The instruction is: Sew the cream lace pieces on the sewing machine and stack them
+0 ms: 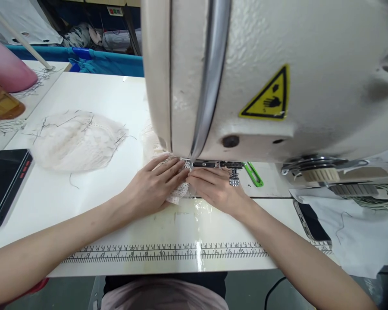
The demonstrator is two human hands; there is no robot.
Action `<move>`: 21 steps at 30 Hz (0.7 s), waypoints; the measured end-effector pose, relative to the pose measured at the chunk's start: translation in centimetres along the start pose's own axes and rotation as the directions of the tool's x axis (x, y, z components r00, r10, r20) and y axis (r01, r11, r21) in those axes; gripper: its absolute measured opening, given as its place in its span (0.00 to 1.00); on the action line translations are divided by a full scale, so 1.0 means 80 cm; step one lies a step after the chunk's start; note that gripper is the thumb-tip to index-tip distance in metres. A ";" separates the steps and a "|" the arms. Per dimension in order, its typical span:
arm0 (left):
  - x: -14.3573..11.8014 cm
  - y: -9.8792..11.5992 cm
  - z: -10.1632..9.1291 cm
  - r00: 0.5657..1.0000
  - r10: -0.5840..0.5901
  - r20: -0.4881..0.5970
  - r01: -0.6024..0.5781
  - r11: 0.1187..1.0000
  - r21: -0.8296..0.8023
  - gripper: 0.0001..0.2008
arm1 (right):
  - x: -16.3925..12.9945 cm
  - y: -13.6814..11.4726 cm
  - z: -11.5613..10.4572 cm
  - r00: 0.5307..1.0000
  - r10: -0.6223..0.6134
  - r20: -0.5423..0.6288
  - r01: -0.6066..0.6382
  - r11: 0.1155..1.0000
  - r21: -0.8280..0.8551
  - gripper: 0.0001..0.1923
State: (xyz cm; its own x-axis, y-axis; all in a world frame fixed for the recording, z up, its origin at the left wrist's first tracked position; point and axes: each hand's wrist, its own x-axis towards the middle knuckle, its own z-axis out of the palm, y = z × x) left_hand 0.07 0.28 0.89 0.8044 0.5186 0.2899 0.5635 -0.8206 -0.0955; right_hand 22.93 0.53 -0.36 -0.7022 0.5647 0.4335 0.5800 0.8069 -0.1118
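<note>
White lace fabric [182, 189] with small holes lies under the head of a sewing machine [187, 86]. My left hand [155, 183] rests on this lace from the left, its fingers stretched out toward the needle area. From the right, my right hand [215, 187] has its fingers pressed together at the lace's edge, close beside the left fingertips. The needle and presser foot are mostly hidden behind my hands and the machine head. A second pale lace piece [80, 140] with dark loose threads lies on the table to the left.
A black phone-like device [6, 185] lies at the left edge, near a pink thread cone [11, 64] and an amber one [3, 101]. Right of the needle sits a green thread cutter [254, 174]. Another phone [312, 221] lies by white cloth [365, 237]. A printed ruler [161, 253] runs along the front.
</note>
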 end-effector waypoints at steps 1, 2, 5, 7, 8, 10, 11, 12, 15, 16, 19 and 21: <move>0.000 0.000 0.000 1.000 0.006 -0.002 -0.006 1.000 0.008 0.23 | 0.000 0.001 0.000 1.000 0.005 0.006 -0.005 1.000 0.003 0.11; 0.001 0.001 0.000 1.000 0.009 -0.002 -0.009 1.000 0.015 0.23 | -0.001 0.002 0.000 1.000 0.008 0.011 -0.009 1.000 0.008 0.11; 0.002 0.002 -0.001 1.000 0.003 0.004 -0.003 1.000 0.020 0.23 | -0.001 0.003 -0.003 1.000 0.006 -0.004 -0.006 1.000 0.011 0.11; 0.003 0.002 -0.001 1.000 -0.008 0.011 0.008 1.000 0.013 0.23 | 0.000 0.001 -0.008 1.000 0.009 -0.019 -0.009 1.000 -0.014 0.10; 0.003 0.003 -0.001 1.000 -0.015 0.013 0.014 1.000 0.009 0.23 | 0.001 -0.001 -0.011 0.999 0.018 -0.028 -0.019 0.999 -0.041 0.09; 0.004 0.003 -0.001 1.000 -0.024 0.006 0.024 1.000 0.005 0.23 | 0.003 -0.004 -0.018 0.998 0.045 -0.048 -0.050 0.993 -0.111 0.07; 0.004 0.004 -0.001 1.000 -0.028 0.003 0.028 1.000 0.004 0.23 | 0.004 -0.005 -0.021 0.996 0.056 -0.064 -0.065 0.988 -0.140 0.06; 0.005 0.004 -0.001 0.999 -0.033 0.001 0.033 0.999 0.002 0.23 | 0.005 -0.007 -0.023 0.995 0.061 -0.080 -0.073 0.985 -0.159 0.05; 0.006 0.004 -0.001 0.999 -0.045 0.013 0.045 0.999 0.001 0.24 | 0.007 -0.007 -0.025 0.993 0.057 -0.102 -0.073 0.984 -0.162 0.05; 0.006 0.005 -0.001 0.999 -0.050 0.017 0.050 0.999 0.007 0.24 | 0.007 -0.006 -0.024 0.993 0.057 -0.102 -0.072 0.985 -0.155 0.05; 0.005 0.005 0.001 0.999 -0.043 -0.006 0.043 0.998 0.049 0.22 | 0.005 -0.001 -0.019 0.994 0.055 -0.099 -0.066 0.991 -0.114 0.06; 0.002 0.004 0.003 0.999 0.005 -0.047 -0.002 0.998 0.067 0.21 | 0.003 0.002 -0.014 0.993 0.037 -0.111 -0.046 0.996 -0.078 0.07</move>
State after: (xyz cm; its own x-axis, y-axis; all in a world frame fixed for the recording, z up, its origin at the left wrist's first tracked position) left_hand 0.40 0.17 0.66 0.7976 0.5022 0.3341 0.5729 -0.8039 -0.1595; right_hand 23.29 0.62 0.74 -0.6301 0.5716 0.5256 0.6419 0.7643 -0.0617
